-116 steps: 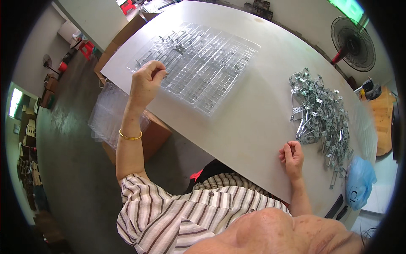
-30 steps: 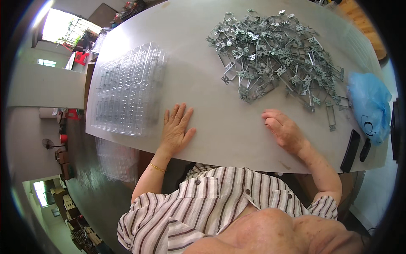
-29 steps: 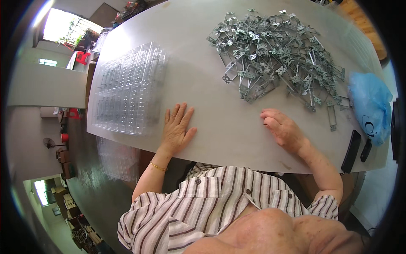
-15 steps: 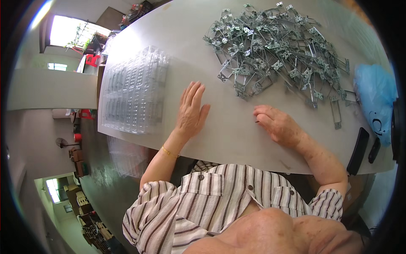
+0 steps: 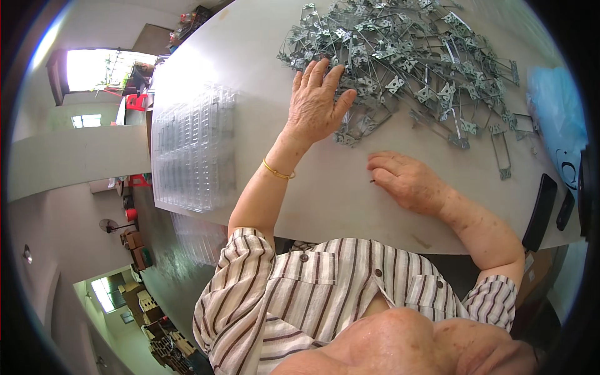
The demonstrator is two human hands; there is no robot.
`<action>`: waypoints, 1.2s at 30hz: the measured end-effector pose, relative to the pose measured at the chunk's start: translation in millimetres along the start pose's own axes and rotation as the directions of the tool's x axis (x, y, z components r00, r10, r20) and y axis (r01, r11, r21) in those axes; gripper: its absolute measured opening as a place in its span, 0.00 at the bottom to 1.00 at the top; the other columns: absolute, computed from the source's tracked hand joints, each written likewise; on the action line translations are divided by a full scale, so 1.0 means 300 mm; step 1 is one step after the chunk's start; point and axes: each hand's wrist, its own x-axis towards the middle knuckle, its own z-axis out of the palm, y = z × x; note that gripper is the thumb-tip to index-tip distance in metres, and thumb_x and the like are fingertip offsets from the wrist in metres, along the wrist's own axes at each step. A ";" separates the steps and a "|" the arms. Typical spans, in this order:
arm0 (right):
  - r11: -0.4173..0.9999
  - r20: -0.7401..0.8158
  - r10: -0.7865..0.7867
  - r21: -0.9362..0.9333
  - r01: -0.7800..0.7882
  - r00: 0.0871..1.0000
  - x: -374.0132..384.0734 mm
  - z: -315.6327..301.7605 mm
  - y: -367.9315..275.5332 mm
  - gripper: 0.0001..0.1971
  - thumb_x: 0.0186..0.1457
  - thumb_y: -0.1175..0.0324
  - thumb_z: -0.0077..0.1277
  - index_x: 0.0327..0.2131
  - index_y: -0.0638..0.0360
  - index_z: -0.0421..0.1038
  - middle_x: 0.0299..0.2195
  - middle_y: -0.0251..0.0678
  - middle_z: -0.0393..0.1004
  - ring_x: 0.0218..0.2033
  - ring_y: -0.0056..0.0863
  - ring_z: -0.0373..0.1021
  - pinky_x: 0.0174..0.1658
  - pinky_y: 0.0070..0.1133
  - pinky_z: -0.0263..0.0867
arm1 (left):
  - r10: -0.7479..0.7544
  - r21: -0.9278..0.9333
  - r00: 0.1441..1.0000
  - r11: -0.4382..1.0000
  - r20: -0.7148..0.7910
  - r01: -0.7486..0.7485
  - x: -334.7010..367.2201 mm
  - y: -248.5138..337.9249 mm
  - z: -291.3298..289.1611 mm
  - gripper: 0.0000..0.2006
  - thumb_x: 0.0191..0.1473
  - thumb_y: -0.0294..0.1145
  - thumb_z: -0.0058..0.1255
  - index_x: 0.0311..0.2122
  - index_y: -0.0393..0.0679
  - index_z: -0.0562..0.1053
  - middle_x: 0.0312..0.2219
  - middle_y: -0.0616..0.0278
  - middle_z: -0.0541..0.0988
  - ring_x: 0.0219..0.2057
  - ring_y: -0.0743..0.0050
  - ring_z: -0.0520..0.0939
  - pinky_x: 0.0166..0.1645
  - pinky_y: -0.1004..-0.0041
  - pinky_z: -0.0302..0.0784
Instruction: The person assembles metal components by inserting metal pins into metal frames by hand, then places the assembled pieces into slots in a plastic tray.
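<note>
A large tangled heap of thin grey metal brackets (image 5: pixel 406 69) lies on the far side of the pale table (image 5: pixel 269 194). My left hand (image 5: pixel 315 106) reaches to the heap's near left edge, fingers stretched out over the outermost brackets. Nothing shows in its grasp, and whether the fingertips touch metal I cannot tell. Closer to me, my right hand (image 5: pixel 409 182) rests on the tabletop with curled fingers. From under its fingertips pokes a small dark tip (image 5: pixel 373 181), too little to name. One separate rectangular bracket (image 5: pixel 502 153) lies at the heap's right side.
Clear plastic moulded trays (image 5: pixel 194 150) are stacked on the table's left, with more clear plastic (image 5: pixel 199 237) below the edge. At the right are a blue plastic bag (image 5: pixel 556 119), a long black object (image 5: pixel 539 212) and a smaller black one (image 5: pixel 565 209).
My left hand has moved away from me and to the right, from bare tabletop to the heap's edge. My right hand stays in nearly the same place. The view has shifted slightly.
</note>
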 end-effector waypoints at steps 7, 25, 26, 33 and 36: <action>1.000 -0.006 0.014 0.025 -0.014 1.000 0.002 0.008 0.008 0.08 0.52 0.75 0.52 0.37 0.67 0.71 0.45 0.46 0.75 0.51 0.43 0.72 0.55 0.32 0.69 | 0.011 -0.059 1.000 0.998 -0.023 -0.013 0.024 0.001 -0.007 0.31 0.59 0.53 0.51 0.57 0.37 0.69 0.60 0.38 0.66 0.60 0.38 0.67 0.64 0.53 0.61; 0.999 0.013 0.051 -0.012 -0.050 0.999 -0.002 0.005 0.002 0.08 0.53 0.74 0.51 0.38 0.65 0.72 0.45 0.46 0.76 0.51 0.43 0.72 0.55 0.32 0.69 | -0.009 -0.186 0.998 0.982 -0.064 -0.003 0.038 0.009 -0.009 0.22 0.53 0.43 0.60 0.45 0.32 0.76 0.52 0.40 0.71 0.53 0.41 0.72 0.57 0.56 0.70; 0.999 0.010 0.044 -0.001 -0.044 0.999 -0.004 0.007 0.004 0.08 0.53 0.74 0.51 0.38 0.65 0.72 0.45 0.46 0.76 0.51 0.43 0.72 0.55 0.32 0.69 | -0.017 -0.204 0.997 0.979 -0.069 0.002 0.035 0.008 -0.006 0.22 0.53 0.42 0.60 0.44 0.33 0.76 0.51 0.41 0.71 0.53 0.41 0.73 0.56 0.56 0.70; 1.000 -0.004 0.012 0.010 -0.012 1.000 0.004 0.004 0.002 0.07 0.50 0.75 0.51 0.35 0.64 0.71 0.43 0.44 0.75 0.50 0.42 0.72 0.55 0.32 0.68 | -0.002 -0.240 0.995 0.971 -0.101 -0.022 0.016 0.022 -0.027 0.15 0.50 0.33 0.59 0.40 0.34 0.76 0.50 0.43 0.72 0.50 0.44 0.75 0.53 0.56 0.71; 1.000 -0.019 0.000 0.007 0.001 1.000 0.007 0.004 0.002 0.07 0.49 0.76 0.51 0.34 0.64 0.70 0.42 0.42 0.74 0.50 0.41 0.71 0.55 0.32 0.68 | 0.008 -0.275 0.997 0.961 -0.073 -0.028 0.002 0.013 -0.025 0.13 0.47 0.28 0.56 0.39 0.34 0.75 0.49 0.44 0.72 0.49 0.46 0.75 0.52 0.57 0.72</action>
